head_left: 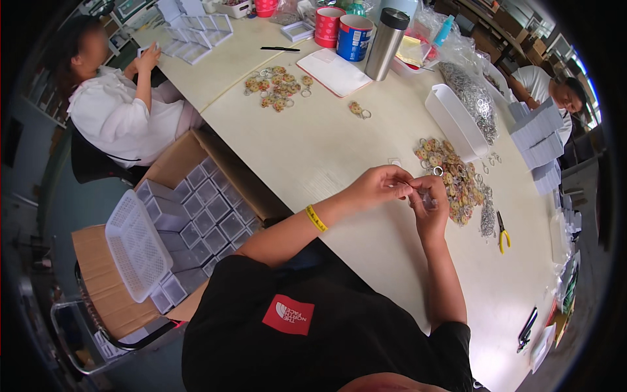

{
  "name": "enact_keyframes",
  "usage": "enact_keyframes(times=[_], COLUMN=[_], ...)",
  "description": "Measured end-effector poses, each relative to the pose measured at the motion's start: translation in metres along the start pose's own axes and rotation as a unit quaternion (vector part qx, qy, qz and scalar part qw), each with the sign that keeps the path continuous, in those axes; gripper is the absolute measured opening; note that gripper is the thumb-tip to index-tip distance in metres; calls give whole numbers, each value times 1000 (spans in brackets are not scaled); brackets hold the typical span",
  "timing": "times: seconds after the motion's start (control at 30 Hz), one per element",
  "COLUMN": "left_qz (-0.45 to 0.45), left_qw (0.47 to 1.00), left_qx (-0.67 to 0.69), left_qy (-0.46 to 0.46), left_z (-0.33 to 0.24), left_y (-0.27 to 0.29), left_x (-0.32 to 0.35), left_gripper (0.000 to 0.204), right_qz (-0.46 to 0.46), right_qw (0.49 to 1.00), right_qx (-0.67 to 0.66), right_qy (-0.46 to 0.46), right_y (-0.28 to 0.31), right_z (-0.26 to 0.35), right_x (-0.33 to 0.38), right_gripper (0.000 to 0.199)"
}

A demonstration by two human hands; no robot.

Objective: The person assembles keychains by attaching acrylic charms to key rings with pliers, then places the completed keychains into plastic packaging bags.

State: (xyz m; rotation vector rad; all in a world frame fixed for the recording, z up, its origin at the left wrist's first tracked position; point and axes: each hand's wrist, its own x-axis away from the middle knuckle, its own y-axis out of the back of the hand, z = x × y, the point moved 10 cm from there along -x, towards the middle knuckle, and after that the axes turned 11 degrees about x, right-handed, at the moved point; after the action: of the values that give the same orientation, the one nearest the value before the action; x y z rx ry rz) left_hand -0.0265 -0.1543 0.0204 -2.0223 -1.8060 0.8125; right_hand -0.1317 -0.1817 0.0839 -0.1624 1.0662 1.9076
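Note:
Over the near part of the table, my left hand (379, 187) and my right hand (431, 204) meet fingertip to fingertip. Both pinch at something small, mostly hidden by the fingers. A silver ring (437, 170) shows just above my right hand; whether it is held or lies behind cannot be told. Right beside that hand spreads a pile of round, colourful charms with key rings (457, 189). Small metal chains (488, 219) lie at the pile's right edge. Farther off is a single charm with a ring (359, 110), and beyond it a smaller group of charms (277, 86).
Yellow-handled pliers (503, 236) lie at the right. A white bin (456, 123) and a bag of metal parts (471, 98) stand behind the pile. A steel tumbler (388, 46) is at the back. Left below is a carton (117, 307) of clear boxes. Two people sit nearby.

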Motion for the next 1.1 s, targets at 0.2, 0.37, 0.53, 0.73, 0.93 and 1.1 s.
enact_keyframes(times=[0.2,0.37,0.53,0.73,0.93,1.1], left_qz=[-62,-88,-84,-74,-58,-43], left_qw=[965,966,991,991,996,997], left_qx=[245,228,105,114,63,62], left_qy=[73,83,-2,17,-18,11], left_z=[23,27,5,9,3,11], left_y=[3,18,16,12,5,4], left_x=[2,4,5,8,7,5], left_gripper=[36,33,23,25,29,30], right_qz=[-4,71,77,114,45,16], right_qw=[981,967,983,975,993,994], right_qx=[-154,-170,-123,-129,97,98], right_qy=[-119,-178,-116,-143,55,56], right_y=[-3,-17,-8,-10,-2,5], right_z=[-28,-31,-24,-25,15,10], right_x=[2,3,-1,1,-1,-1], right_gripper=[21,19,10,9,18,15])
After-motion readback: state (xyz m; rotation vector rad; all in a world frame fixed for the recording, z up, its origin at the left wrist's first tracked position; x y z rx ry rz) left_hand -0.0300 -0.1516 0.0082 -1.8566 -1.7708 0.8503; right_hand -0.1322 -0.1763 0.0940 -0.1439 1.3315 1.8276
